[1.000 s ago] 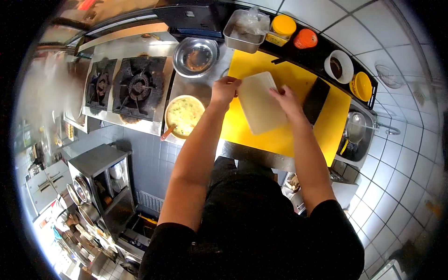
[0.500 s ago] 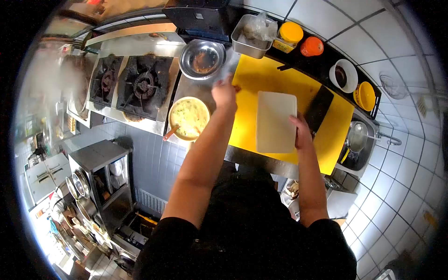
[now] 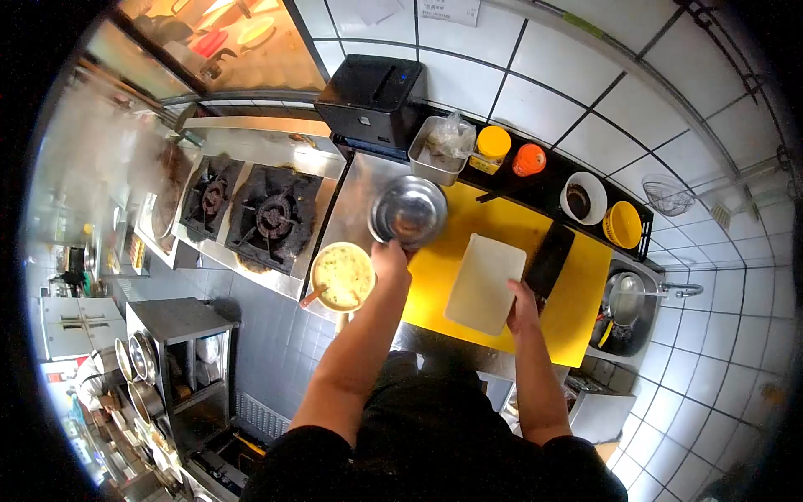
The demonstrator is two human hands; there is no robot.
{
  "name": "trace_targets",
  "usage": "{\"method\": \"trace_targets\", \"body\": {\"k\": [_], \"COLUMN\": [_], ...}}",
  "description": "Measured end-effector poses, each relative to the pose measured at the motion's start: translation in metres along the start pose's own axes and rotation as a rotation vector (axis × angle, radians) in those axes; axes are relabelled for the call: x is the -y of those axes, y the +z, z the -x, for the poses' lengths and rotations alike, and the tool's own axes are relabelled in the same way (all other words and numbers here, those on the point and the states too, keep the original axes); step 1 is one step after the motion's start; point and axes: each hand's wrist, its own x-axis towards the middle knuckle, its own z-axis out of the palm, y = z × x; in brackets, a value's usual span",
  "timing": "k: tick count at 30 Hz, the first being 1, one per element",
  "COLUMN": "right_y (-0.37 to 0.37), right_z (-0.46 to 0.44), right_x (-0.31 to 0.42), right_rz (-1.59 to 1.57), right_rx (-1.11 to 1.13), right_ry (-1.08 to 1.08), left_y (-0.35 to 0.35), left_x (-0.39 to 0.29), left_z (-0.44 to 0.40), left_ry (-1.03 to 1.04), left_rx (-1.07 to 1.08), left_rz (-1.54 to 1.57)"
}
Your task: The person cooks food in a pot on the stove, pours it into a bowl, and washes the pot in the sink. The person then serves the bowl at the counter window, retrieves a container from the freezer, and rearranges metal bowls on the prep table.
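Note:
My left hand [image 3: 390,258] is closed on the near rim of a shiny metal bowl [image 3: 408,212], which has a brownish patch inside. The bowl overlaps the left edge of the yellow board [image 3: 425,289]. With my right hand [image 3: 523,308] I grip the right edge of a pale rectangular tray [image 3: 485,284] over the board. A pan of yellowish food with green bits [image 3: 343,276] sits left of my left hand, a wooden-handled utensil [image 3: 314,295] leaning in it. The dark knife-like slab [image 3: 549,259] lies right of the tray.
The stove [image 3: 274,216] is at the left, beside a black machine [image 3: 372,92]. Behind the board stand a metal container [image 3: 437,159], yellow-lidded jar [image 3: 493,144], orange-lidded jar [image 3: 529,160], white bowl [image 3: 583,198] and yellow bowl [image 3: 622,224]. A sink [image 3: 627,322] is on the right.
My left hand has let go of the tray and taken hold of the metal bowl, which has moved toward the board. The tray, still in my right hand, has tilted. The view has shifted upward.

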Motion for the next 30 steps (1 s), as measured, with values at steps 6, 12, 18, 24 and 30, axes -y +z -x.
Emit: {"method": "trace_targets", "body": {"k": [6,12,18,24,30], "right_y": [0.027,0.039,0.001,-0.01,-0.04], "right_z": [-0.005,0.012,-0.003,0.036,0.059], "right_x": [-0.008,-0.011,-0.017,0.004,0.003], "right_rz": [0.161,0.006,-0.02,0.015,-0.165], "right_rx": [-0.169,-0.044,-0.085,-0.1,-0.027], "right_ry": [-0.05,-0.069,-0.044,-0.099,-0.157], "left_y": [-0.027,-0.017,-0.022,0.107,0.272], "left_x": [-0.043,-0.062,-0.058,-0.18,-0.29], "left_z": [0.132,0.168,0.146,0.1,0.077], "left_ry": [-0.032,0.093,0.444,1.074,0.639], "left_rx": [0.321,0.473,0.492,0.42,0.352], "left_rz": [-0.285,-0.669,-0.724,-0.405,-0.128]}}
